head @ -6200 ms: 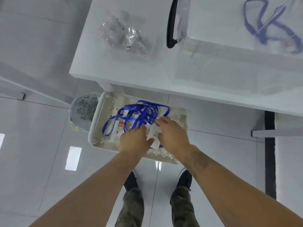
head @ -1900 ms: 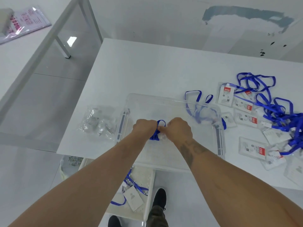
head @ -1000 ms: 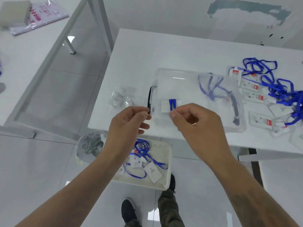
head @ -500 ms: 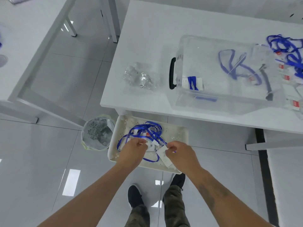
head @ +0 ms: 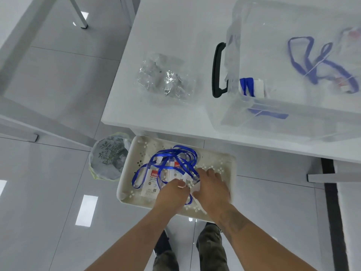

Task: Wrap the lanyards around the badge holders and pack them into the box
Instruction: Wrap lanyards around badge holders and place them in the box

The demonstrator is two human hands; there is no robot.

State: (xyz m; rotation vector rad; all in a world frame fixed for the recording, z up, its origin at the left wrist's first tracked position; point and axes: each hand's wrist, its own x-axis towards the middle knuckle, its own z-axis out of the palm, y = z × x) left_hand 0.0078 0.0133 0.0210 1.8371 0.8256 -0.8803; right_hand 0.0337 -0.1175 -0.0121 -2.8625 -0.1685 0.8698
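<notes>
Down in the tray (head: pixel 128 171) on the floor, both hands – left hand (head: pixel 172 194), right hand (head: pixel 212 189) – pinch a badge holder (head: pixel 196 187) among tangled blue lanyards (head: pixel 175 156).

White table (head: pixel 175 26) is holding a clear plastic box (head: pixel 293 114) with a black handle (head: pixel 215 71), plus a crumpled clear plastic bag (head: pixel 166 77) sitting just beside it on the left. Down on the glossy tiled floor (head: pixel 48 85), a cream tray (head: pixel 224 163) is sitting right next to a small lined bin (head: pixel 109 155).
</notes>
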